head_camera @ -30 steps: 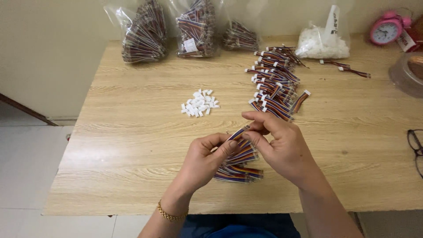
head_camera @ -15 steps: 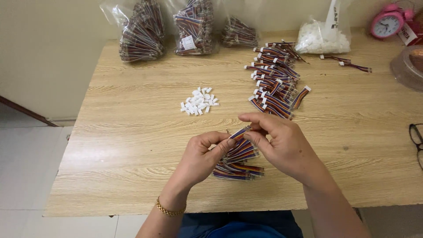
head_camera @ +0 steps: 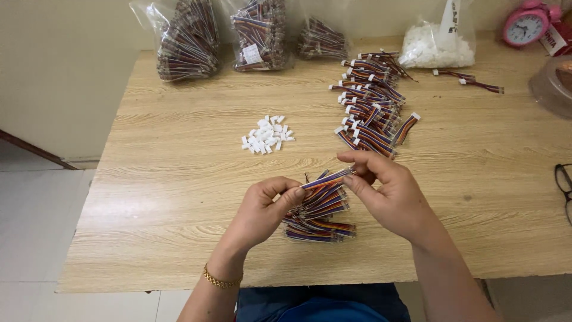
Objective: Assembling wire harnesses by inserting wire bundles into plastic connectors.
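Fingers of the left hand and right hand are pinching opposite ends of a short multicoloured ribbon cable just above a loose cable pile, and any slackening pinch is risking dropping it among lookalikes underneath.

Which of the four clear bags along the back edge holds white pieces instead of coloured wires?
The rightmost bag, beside the pink alarm clock; the other three hold wire bundles.
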